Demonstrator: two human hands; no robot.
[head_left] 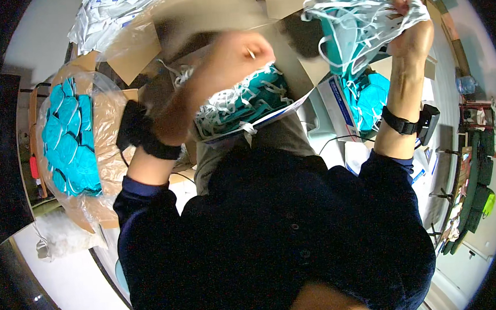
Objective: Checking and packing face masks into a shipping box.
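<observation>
My right hand (413,22), raised at the upper right, is closed around the white straps of several teal face masks (340,33). The masks hang to the left of the hand, their straps stretched and tangled. My left hand (247,50) is curled and somewhat blurred over an open box of masks (242,107) in front of my lap. Its fingers look closed; whatever they may hold is hidden. White straps lie in a tangle over the teal masks in that box.
A large plastic-lined carton (112,157) at the left holds stacked teal mask pieces (68,143). White packets (109,18) fill a bag at the far left. Another box with teal masks (369,99) stands below my right hand. Cardboard flaps (205,12) rise at the far side.
</observation>
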